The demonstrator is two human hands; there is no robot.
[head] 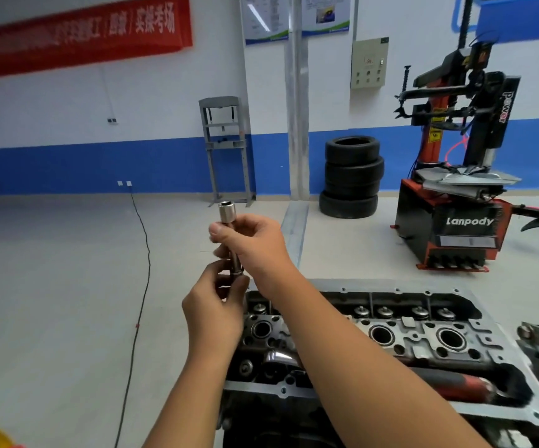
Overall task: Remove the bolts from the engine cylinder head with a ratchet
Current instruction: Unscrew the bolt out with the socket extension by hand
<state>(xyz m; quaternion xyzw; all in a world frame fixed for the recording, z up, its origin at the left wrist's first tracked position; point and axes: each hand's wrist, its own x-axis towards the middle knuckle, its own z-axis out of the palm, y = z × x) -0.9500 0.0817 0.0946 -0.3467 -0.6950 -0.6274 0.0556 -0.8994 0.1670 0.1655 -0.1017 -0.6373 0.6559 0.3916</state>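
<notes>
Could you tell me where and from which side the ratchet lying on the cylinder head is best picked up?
Probably by the red handle of the ratchet, from above. It lies flat across the cylinder head with its top bare, while the chrome head end sits partly under the right forearm. Both hands, left hand and right hand, currently hold the socket extension.

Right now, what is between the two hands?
In the head view, a shiny metal socket extension spans them: right hand grips its upper part, left hand pinches its lower end, above the cylinder head.
</notes>
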